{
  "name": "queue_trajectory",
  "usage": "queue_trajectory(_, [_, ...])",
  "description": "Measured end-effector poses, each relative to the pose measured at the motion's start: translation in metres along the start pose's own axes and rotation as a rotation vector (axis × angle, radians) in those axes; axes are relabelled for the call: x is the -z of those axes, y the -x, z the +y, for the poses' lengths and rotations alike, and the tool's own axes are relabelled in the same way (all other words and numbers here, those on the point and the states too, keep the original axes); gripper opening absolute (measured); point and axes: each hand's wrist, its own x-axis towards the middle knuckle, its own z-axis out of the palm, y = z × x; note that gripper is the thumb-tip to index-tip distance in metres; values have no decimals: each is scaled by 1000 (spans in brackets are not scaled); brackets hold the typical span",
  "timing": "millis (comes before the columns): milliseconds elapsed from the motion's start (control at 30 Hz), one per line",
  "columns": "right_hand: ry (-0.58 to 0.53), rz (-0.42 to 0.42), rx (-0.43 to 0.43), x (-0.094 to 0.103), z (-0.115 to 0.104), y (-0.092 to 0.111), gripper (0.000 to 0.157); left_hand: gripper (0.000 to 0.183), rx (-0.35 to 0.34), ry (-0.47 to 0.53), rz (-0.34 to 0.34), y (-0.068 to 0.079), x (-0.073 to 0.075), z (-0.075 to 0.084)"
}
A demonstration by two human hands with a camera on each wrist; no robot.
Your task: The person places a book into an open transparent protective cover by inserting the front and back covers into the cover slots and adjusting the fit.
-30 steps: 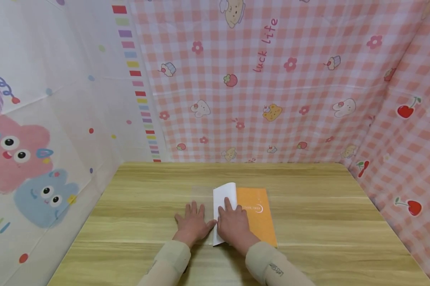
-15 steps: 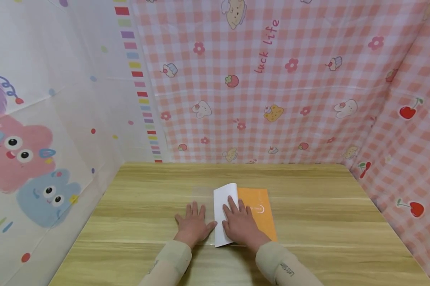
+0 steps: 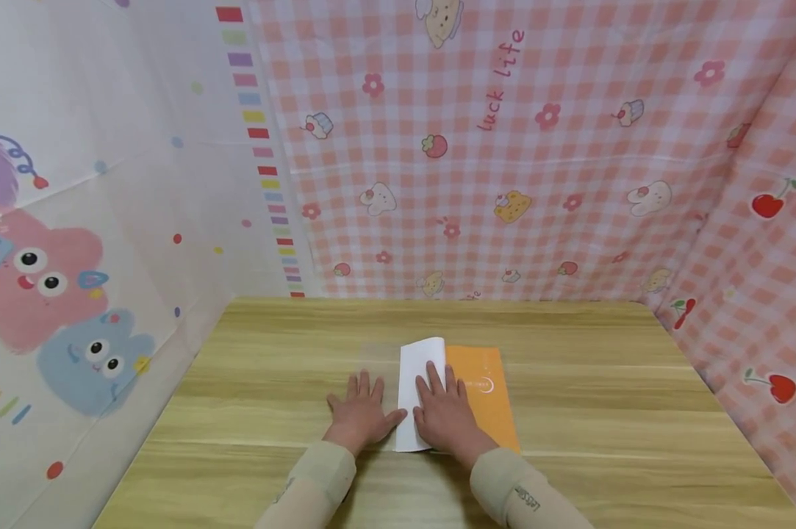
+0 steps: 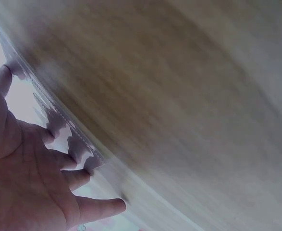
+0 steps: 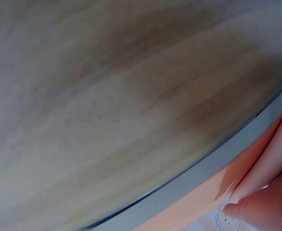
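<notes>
An orange booklet [image 3: 490, 400] lies on the table, with a white page or inner cover [image 3: 411, 371] turned over its left part. A clear plastic sheet [image 3: 379, 355] extends left from under the white page. My left hand [image 3: 358, 415] lies spread on this sheet, its thumb touching the white page's left edge. In the left wrist view the clear sheet [image 4: 59, 120] shows beneath the fingers. My right hand [image 3: 449, 417] rests flat on the white page, fingers extended. Only part of the right hand [image 5: 268, 209] shows in the right wrist view, near the orange booklet [image 5: 198, 202].
The wood-grain table [image 3: 603, 389] extends on both sides of the booklet. Pink checked cloth [image 3: 477, 176] hangs behind and at the right, and a white patterned cloth [image 3: 146, 220] at the left.
The right hand has slid a little to the right across the white page, and its fingers have spread. The left hand has stayed in place.
</notes>
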Motion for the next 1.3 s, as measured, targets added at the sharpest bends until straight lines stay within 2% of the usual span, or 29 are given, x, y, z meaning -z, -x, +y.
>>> queue_trajectory(167, [6, 72, 111, 1, 11, -3, 52, 80, 4, -17, -7, -1, 0, 0])
queue_trajectory(267, [-3, 68, 153, 3, 18, -4, 49, 79, 12, -17, -15, -2, -1, 0])
queue_trajectory(333, [-25, 12, 144, 5, 20, -2, 50, 79, 15, -11, -19, -3, -2, -1])
queue_trajectory(433, [-46, -22, 154, 2, 23, 0, 50, 79, 7, 12, -20, -3, -2, -2])
queue_trajectory(667, [-48, 23, 147, -3, 19, 1, 49, 75, -14, 64, -31, -3, 0, -5])
queue_trajectory(900, [-18, 30, 138, -3, 14, 0, 50, 77, -21, 60, -36, -2, 2, -5])
queue_trajectory(1067, [-99, 41, 155, 2, 16, 0, 51, 78, -16, 50, -42, 0, 4, -4])
queue_trajectory(1300, [-166, -5, 107, -3, 22, -3, 54, 77, -16, 69, -52, 2, 6, -5])
